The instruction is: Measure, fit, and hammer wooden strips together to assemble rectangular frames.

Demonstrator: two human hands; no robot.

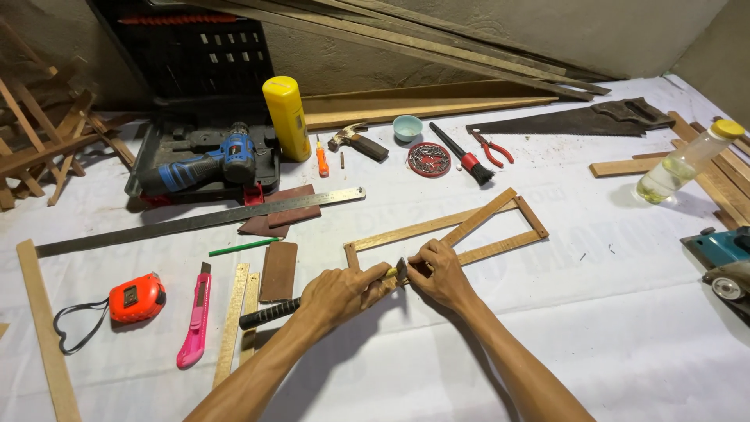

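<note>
light: bright, even | shadows: soft | focus: sharp | edges: slightly bowed

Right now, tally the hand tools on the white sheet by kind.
Hammers: 2, one near the bowl, one under the left hand
Saw: 1
Pliers: 1
Brush: 1
Utility knife: 1
Tape measure: 1
Steel ruler: 1
Total: 8

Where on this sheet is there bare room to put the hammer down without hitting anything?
The widest bare patch is the white sheet right of the right hand, between the wooden frame and the blue power tool. Left of the left hand it is crowded: wood strips, pink knife, orange tape measure.
</note>
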